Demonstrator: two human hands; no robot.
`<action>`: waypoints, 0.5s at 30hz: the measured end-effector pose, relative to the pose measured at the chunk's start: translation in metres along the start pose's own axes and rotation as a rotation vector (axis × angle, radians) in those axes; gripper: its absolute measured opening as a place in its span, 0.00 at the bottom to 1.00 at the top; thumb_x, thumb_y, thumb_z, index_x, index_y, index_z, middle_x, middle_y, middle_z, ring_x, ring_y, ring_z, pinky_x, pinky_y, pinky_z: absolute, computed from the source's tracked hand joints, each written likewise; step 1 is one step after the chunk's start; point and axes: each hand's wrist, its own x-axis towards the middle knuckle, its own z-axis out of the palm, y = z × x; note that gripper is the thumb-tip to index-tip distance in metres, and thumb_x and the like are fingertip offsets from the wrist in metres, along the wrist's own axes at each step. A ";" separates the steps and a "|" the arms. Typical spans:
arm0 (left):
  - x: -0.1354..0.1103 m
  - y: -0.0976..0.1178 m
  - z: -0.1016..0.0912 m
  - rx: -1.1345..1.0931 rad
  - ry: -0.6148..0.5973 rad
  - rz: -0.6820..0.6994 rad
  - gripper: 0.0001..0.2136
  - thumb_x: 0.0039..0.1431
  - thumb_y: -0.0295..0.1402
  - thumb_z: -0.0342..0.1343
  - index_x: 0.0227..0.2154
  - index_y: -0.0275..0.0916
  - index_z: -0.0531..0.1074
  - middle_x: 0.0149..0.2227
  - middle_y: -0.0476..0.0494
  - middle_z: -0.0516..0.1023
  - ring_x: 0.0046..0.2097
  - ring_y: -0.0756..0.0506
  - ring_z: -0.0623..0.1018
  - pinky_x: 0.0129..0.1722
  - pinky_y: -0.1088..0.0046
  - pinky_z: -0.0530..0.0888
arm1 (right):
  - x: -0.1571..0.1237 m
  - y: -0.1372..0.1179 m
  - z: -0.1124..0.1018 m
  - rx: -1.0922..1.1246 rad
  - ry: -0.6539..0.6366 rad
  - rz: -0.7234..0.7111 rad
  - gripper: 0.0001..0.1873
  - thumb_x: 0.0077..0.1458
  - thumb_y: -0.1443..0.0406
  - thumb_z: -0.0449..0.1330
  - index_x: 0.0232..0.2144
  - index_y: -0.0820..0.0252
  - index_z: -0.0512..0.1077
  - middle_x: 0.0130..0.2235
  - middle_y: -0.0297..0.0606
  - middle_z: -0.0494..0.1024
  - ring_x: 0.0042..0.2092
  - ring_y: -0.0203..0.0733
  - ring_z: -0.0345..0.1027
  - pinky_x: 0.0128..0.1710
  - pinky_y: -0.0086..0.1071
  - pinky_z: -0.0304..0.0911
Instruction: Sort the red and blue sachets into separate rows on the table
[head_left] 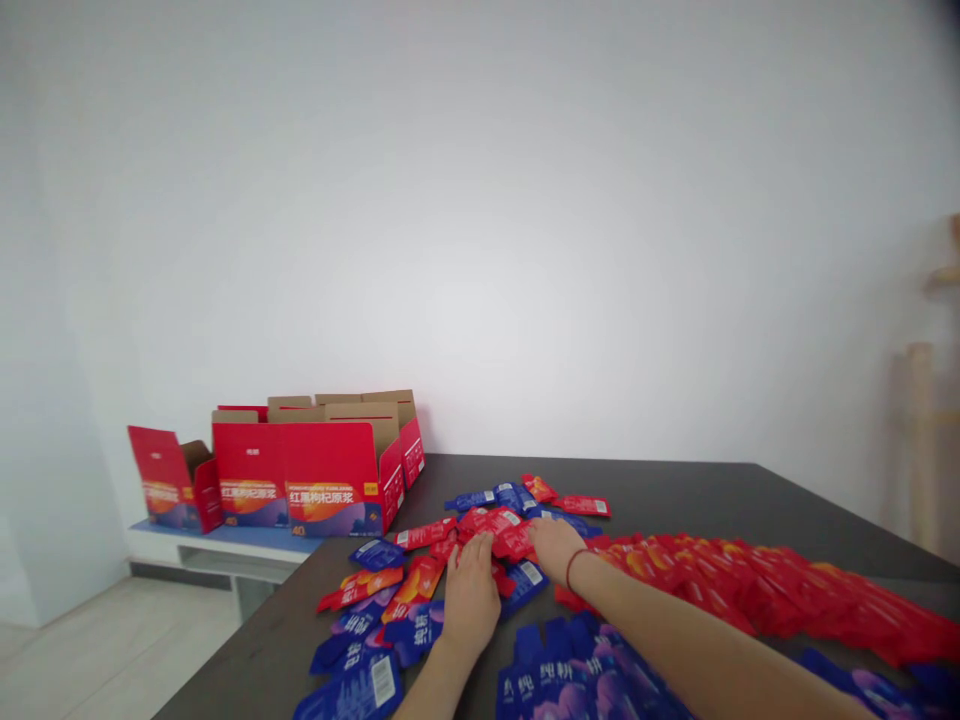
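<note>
Red sachets [495, 535] and blue sachets [375, 553] lie scattered on a dark table [675, 490]. My left hand [471, 590] rests palm down on the loose pile, fingers stretched forward over red sachets. My right hand [553, 545], with a red cord on the wrist, lies just to its right, fingers reaching onto the same red sachets. Neither hand visibly grips a sachet. A long heap of red sachets [772, 590] runs to the right beside my right forearm. More blue sachets [570, 680] lie near the front edge.
Open red cartons [330, 490] stand at the table's far left corner, and others [176, 490] sit on a low blue-topped bench [217, 540]. A white wall is behind. A wooden frame [926, 440] stands at the right.
</note>
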 end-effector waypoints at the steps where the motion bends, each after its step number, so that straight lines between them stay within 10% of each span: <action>1: 0.000 -0.001 -0.002 0.014 0.007 0.000 0.29 0.50 0.19 0.40 0.57 0.35 0.61 0.58 0.41 0.66 0.61 0.45 0.62 0.61 0.61 0.53 | 0.007 -0.005 0.005 0.029 -0.005 0.001 0.20 0.55 0.75 0.46 0.43 0.64 0.74 0.47 0.52 0.76 0.51 0.46 0.68 0.47 0.36 0.61; 9: -0.001 -0.004 -0.003 -0.067 0.017 -0.031 0.28 0.49 0.20 0.42 0.56 0.34 0.62 0.59 0.39 0.65 0.61 0.42 0.62 0.61 0.58 0.53 | 0.017 -0.010 0.015 0.275 -0.030 0.086 0.18 0.56 0.74 0.46 0.40 0.69 0.74 0.43 0.57 0.77 0.47 0.52 0.70 0.47 0.43 0.60; 15: 0.013 -0.013 -0.003 -0.695 0.260 -0.205 0.24 0.55 0.28 0.42 0.56 0.33 0.60 0.58 0.35 0.65 0.60 0.43 0.63 0.59 0.62 0.60 | -0.002 -0.011 -0.010 0.606 0.012 0.164 0.17 0.58 0.70 0.44 0.41 0.66 0.71 0.44 0.53 0.76 0.47 0.47 0.70 0.46 0.38 0.61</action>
